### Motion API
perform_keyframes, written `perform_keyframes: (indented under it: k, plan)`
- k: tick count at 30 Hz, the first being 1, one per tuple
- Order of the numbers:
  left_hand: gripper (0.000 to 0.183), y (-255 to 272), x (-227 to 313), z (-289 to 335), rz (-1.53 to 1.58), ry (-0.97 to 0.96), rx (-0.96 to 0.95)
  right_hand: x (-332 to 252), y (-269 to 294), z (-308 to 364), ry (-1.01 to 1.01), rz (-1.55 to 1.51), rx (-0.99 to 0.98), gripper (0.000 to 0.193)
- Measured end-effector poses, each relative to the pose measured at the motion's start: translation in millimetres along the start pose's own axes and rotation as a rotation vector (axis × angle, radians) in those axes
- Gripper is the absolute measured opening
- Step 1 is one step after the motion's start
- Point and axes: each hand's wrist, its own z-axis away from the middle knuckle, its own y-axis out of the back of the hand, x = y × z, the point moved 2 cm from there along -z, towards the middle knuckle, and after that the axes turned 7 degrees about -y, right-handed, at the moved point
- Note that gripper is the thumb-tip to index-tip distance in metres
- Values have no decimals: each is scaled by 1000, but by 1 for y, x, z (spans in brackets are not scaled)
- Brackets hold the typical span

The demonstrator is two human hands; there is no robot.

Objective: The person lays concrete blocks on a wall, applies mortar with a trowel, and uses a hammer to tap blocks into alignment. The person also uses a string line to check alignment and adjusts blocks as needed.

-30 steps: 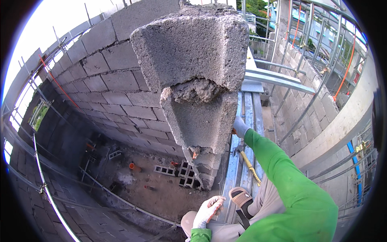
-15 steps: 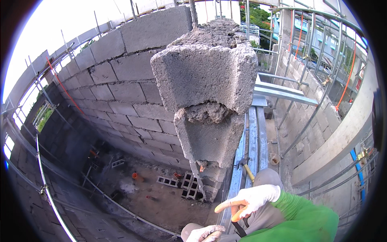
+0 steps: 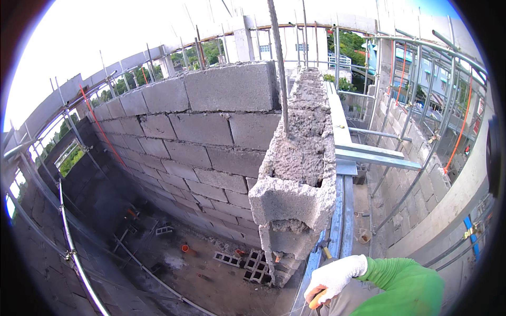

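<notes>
My right hand [image 3: 333, 282], in a white glove with an orange palm and a green sleeve, hangs low at the lower edge of the head view. Its fingers curl down and together; what they hold, if anything, cannot be made out, though thin pale strands show beside them. Just beyond it a hammer [image 3: 327, 249] with a yellow handle rests on the long metal channels [image 3: 341, 210]. Ahead stands the broken end of a concrete block wall [image 3: 287, 203], its rough mortar top running away from me. My left hand is out of view.
A steel bar [image 3: 278, 63] rises from the wall top. Left, a taller block wall [image 3: 205, 131] drops to a floor with hollow blocks [image 3: 257, 267] and an orange pipe stub [image 3: 185, 247]. Metal scaffold tubes [image 3: 400, 195] stand right; another tube [image 3: 68, 231] curves along the left.
The view has tilted up and back, showing more of the wall top. My right hand has lowered, its pointing fingers now curled. My left hand has gone out of view.
</notes>
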Motion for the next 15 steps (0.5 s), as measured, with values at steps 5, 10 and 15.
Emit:
perform_keyframes:
  k: [5,10,15]
  plan:
    - [18,27,-15,27,26,141,440,-69,15,28,-158,-177,-146,17]
    - [25,61,33,77,-459,207,742,-133,26,53,-69,-301,-305,17]
    - [27,96,161,107,-490,314,968,-197,47,96,-16,-370,-275,19]
